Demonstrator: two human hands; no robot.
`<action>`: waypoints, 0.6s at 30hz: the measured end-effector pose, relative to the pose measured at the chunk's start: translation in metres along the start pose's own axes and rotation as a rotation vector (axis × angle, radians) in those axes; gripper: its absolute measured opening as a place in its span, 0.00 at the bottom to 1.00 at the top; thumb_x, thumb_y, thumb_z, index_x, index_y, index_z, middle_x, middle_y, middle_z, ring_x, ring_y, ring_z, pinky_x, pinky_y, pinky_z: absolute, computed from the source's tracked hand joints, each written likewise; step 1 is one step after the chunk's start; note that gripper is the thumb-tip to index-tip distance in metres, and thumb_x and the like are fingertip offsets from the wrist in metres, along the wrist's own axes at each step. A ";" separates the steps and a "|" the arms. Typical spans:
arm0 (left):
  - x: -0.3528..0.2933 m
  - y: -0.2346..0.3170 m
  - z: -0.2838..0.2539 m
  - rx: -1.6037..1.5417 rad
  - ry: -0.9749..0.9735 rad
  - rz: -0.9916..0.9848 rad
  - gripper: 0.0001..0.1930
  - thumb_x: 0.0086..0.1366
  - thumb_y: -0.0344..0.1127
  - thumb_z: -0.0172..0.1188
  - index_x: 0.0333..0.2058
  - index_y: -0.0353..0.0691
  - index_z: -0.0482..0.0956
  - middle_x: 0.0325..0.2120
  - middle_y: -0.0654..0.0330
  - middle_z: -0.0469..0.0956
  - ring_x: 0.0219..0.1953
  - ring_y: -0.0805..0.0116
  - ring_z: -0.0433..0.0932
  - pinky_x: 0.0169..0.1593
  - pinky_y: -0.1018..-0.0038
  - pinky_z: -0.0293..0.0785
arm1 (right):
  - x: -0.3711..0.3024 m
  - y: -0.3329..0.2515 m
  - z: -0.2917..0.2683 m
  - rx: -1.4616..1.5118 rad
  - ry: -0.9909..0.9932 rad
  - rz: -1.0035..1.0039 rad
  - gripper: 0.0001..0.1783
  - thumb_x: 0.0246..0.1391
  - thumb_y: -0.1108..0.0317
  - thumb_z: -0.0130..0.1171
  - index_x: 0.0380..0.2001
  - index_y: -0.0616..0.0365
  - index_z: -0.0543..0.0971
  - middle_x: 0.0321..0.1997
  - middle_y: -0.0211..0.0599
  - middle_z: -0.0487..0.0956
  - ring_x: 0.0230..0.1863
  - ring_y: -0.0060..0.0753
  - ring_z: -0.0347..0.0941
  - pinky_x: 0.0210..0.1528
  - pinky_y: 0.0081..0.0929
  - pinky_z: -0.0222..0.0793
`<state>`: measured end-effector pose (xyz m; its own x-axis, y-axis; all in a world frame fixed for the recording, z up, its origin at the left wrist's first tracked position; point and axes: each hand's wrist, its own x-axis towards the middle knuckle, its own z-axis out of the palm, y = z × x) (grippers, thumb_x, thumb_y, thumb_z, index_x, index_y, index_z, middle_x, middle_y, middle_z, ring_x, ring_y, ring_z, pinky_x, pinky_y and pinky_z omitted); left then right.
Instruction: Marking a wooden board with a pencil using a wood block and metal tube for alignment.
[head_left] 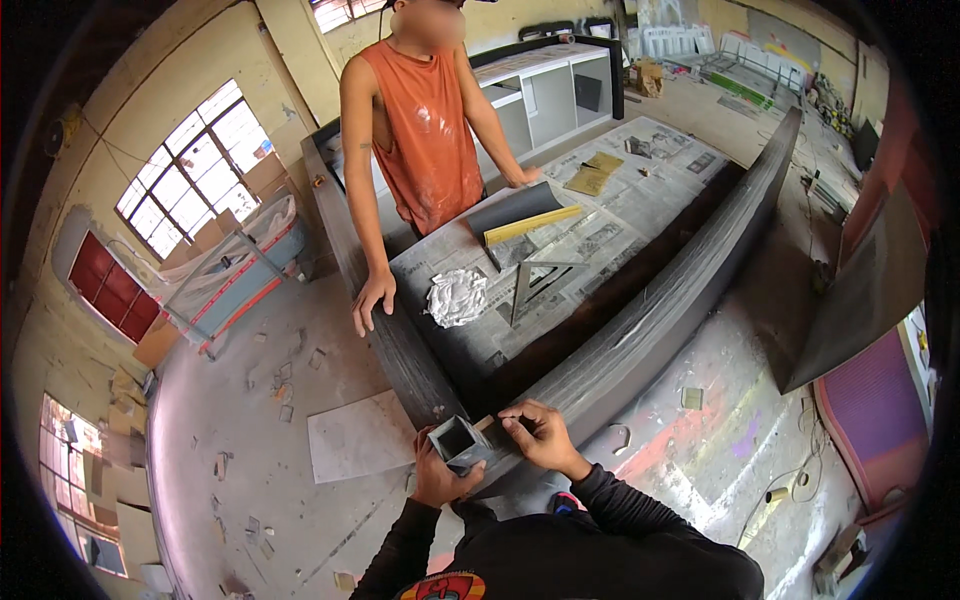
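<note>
While a long dark frame [640,325] spreads before you, a co-worker [425,140] in an orange sleeveless top stands at its left side. Newspaper sheets [618,222] lie within it, bearing a metal set square [521,292] near a crumpled white heap [457,298]. At the frame's near corner, your left hand [436,478] wraps around a hollow square block [460,455], open end upward. Your right hand [540,436], thumb and forefinger narrow, meets a small tan strip [484,423] beside the block; whether it grips it, I cannot tell.

You could read no text: print on the newspaper sheets [620,215] was too small, and the emblem [445,587] on your dark shirt [620,555] showed unclear lettering.
</note>
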<state>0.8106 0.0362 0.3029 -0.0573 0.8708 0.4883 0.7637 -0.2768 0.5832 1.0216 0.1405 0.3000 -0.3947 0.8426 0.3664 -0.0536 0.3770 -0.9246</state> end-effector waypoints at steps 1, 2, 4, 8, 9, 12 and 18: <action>0.001 0.002 -0.001 -0.005 0.014 -0.006 0.31 0.45 0.46 0.76 0.49 0.41 0.82 0.49 0.52 0.80 0.55 0.46 0.74 0.65 0.51 0.62 | 0.000 0.000 0.000 0.001 -0.001 0.000 0.07 0.63 0.70 0.66 0.41 0.61 0.86 0.38 0.41 0.84 0.41 0.37 0.82 0.46 0.30 0.75; 0.000 0.000 0.000 -0.005 0.014 -0.006 0.31 0.45 0.46 0.76 0.49 0.41 0.82 0.49 0.52 0.80 0.55 0.46 0.74 0.65 0.51 0.62 | 0.001 0.000 -0.001 0.002 -0.008 0.001 0.07 0.63 0.70 0.66 0.41 0.61 0.86 0.38 0.41 0.84 0.42 0.38 0.82 0.46 0.31 0.75; 0.000 -0.004 0.000 0.014 0.015 0.037 0.31 0.45 0.46 0.76 0.49 0.40 0.82 0.48 0.52 0.81 0.55 0.46 0.74 0.64 0.51 0.63 | 0.001 -0.002 -0.001 0.004 -0.015 0.003 0.07 0.63 0.70 0.66 0.41 0.61 0.86 0.39 0.41 0.84 0.42 0.38 0.82 0.46 0.31 0.75; -0.001 0.001 0.004 -0.129 0.069 -0.048 0.30 0.45 0.45 0.76 0.48 0.40 0.82 0.48 0.52 0.81 0.54 0.46 0.74 0.64 0.50 0.64 | 0.002 -0.003 -0.001 -0.007 -0.026 0.003 0.07 0.63 0.71 0.66 0.42 0.62 0.86 0.39 0.42 0.85 0.43 0.39 0.82 0.47 0.31 0.75; 0.000 0.002 0.004 -0.116 0.074 -0.041 0.30 0.45 0.45 0.76 0.48 0.40 0.82 0.48 0.52 0.81 0.54 0.46 0.74 0.64 0.51 0.64 | 0.001 -0.002 -0.001 -0.006 -0.029 0.003 0.07 0.62 0.71 0.66 0.42 0.62 0.86 0.40 0.42 0.85 0.43 0.39 0.82 0.47 0.31 0.75; 0.003 0.006 0.001 -0.083 0.062 -0.020 0.29 0.45 0.45 0.76 0.47 0.40 0.82 0.48 0.53 0.81 0.54 0.47 0.75 0.63 0.51 0.64 | 0.001 0.001 0.000 -0.001 -0.010 -0.046 0.07 0.63 0.70 0.65 0.41 0.61 0.85 0.38 0.43 0.84 0.39 0.40 0.82 0.41 0.32 0.75; 0.007 0.011 -0.005 -0.019 0.020 -0.009 0.28 0.45 0.44 0.75 0.46 0.41 0.82 0.47 0.54 0.81 0.53 0.48 0.75 0.62 0.52 0.66 | 0.002 0.002 0.001 0.001 0.007 -0.078 0.07 0.63 0.70 0.65 0.41 0.61 0.85 0.38 0.44 0.84 0.39 0.40 0.82 0.42 0.32 0.76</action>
<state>0.8157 0.0371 0.3160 -0.0769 0.8652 0.4955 0.7506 -0.2768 0.5999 1.0196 0.1424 0.2988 -0.3826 0.8133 0.4383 -0.0850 0.4414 -0.8933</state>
